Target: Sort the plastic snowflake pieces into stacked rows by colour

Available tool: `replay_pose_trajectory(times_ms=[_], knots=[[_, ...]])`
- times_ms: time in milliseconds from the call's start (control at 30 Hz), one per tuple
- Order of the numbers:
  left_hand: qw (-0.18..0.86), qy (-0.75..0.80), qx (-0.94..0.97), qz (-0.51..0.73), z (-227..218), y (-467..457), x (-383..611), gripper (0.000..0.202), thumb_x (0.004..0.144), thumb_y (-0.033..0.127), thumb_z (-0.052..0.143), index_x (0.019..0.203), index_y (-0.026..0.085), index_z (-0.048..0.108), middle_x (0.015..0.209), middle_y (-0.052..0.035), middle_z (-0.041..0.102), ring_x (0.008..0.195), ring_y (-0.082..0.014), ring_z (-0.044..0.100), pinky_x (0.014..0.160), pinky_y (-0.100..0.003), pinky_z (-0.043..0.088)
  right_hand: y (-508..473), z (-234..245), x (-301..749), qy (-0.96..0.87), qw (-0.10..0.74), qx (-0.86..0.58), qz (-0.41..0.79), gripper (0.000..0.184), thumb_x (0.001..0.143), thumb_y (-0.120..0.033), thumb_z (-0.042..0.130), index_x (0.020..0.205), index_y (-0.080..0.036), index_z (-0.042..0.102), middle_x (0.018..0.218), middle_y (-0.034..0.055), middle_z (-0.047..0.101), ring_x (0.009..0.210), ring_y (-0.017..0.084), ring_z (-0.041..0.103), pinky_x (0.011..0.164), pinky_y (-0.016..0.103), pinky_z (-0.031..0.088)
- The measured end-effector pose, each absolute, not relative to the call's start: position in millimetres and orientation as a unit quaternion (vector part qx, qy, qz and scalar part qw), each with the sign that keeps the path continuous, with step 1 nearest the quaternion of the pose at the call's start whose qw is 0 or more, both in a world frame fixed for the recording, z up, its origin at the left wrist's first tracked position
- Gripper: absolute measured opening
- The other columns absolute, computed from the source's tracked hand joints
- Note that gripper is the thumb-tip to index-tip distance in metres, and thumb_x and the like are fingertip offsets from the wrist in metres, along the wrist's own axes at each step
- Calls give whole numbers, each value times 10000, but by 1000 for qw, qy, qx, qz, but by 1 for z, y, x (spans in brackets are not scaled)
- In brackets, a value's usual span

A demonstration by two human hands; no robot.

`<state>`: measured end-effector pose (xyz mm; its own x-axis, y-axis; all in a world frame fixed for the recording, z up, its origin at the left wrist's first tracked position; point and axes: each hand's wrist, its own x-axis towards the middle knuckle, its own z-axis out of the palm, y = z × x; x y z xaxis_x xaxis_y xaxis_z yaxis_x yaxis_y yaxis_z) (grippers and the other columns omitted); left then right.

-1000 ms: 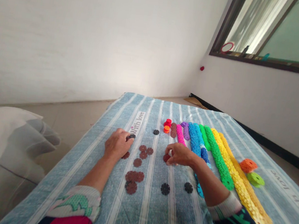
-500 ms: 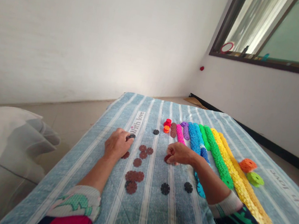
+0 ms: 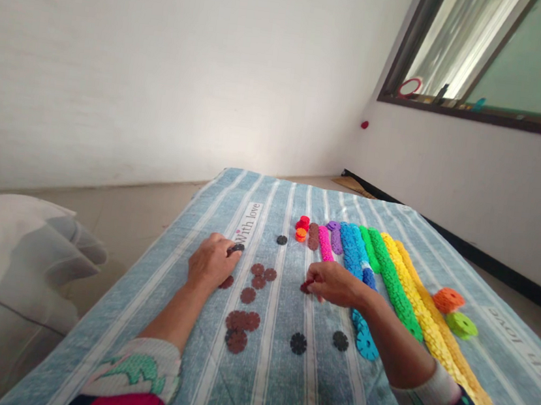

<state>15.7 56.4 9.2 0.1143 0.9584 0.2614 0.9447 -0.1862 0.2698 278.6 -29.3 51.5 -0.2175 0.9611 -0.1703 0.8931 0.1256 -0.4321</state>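
- The left hand (image 3: 211, 261) lay low over the blue-and-white striped cloth (image 3: 272, 387), fingers curled, with a black, notched, flower-shaped plastic disc (image 3: 238, 248) pinched at its thumb and forefinger.
- A single brown flower-shaped disc (image 3: 226, 282) lay beside that hand, partly hidden by it.
- The right hand (image 3: 334, 282) had its fingers bent inward, thumb and fingertips pinching a dark reddish-brown disc (image 3: 306, 287); whether that disc touched the cloth could not be told.
- Between the hands lay a loose group of three brown discs (image 3: 258, 282), with one lone brown disc (image 3: 248, 295) just nearer the wearer.
- Nearer still, an overlapping heap of brown discs (image 3: 236, 340) rested on the cloth.
- Two black discs (image 3: 298, 344) lay flat and apart, nearer the wearer than the right hand; another black disc (image 3: 282, 240) lay beyond both hands.
- Past the right hand stood small red (image 3: 303, 223) and orange (image 3: 301, 234) stacks, beside a short brown row (image 3: 313, 236).
- Long pink, purple, blue, green and yellow rows of discs (image 3: 389, 279) ran to the right, partly behind the right forearm.
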Motion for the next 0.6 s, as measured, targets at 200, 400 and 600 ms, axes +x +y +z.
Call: replay_pose_trajectory(times_ms=[200,400,600], knots=[[20,638,746,191,10,56,15,295,838,391,469,928,237,703,1089,-46,628,995,-208,596,789,-307,475,-2,52,302,-717,79,-681,128,87,797,-203,601,813,-165,678,761,26,686,705,145,603,573,221,337],[18,640,745,188,9,56,15,297,841,391,468,939,232,699,1090,-47,626,996,-214,595,790,-317,475,31,57,313,-705,70,-701,84,164,777,-197,584,853,-175,728,842,50,706,789,183,626,596,244,356],[21,638,747,186,9,56,15,306,841,391,462,944,230,702,1096,-50,623,994,-215,594,784,-319,475,52,60,307,-725,43,-679,106,241,715,-98,566,800,-216,759,810,-7,718,768,141,631,621,211,384]])
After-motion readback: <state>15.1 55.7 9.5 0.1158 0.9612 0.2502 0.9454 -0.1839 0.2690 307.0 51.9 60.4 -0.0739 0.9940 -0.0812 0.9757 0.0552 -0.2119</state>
